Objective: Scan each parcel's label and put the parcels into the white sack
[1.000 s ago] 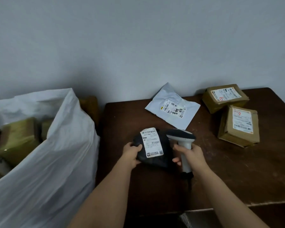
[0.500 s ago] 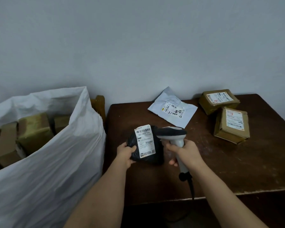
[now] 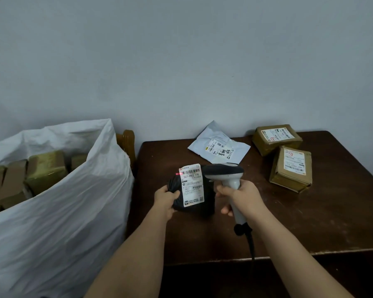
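Clearly, fingers clamp scanner [image 3: 226, 177] and black parcel [image 3: 194, 203], label [image 3: 192, 184] reading "507-P802 T70".

The left hand [image 3: 165, 197] grips a black parcel [image 3: 193, 195] above the dark table [image 3: 310, 222], its white label [image 3: 192, 184] lit by a red line from the scanner [image 3: 228, 181] held in the right hand [image 3: 241, 197]. Far right lie a white mailer [image 3: 220, 145] and two brown boxes [image 3: 277, 138] [image 3: 291, 168]. At left stands the white sack [image 3: 58, 211], holding boxes.

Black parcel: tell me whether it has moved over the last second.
Yes, slightly: the black parcel in the left hand has shifted left, nearer the table's left edge and the white sack.
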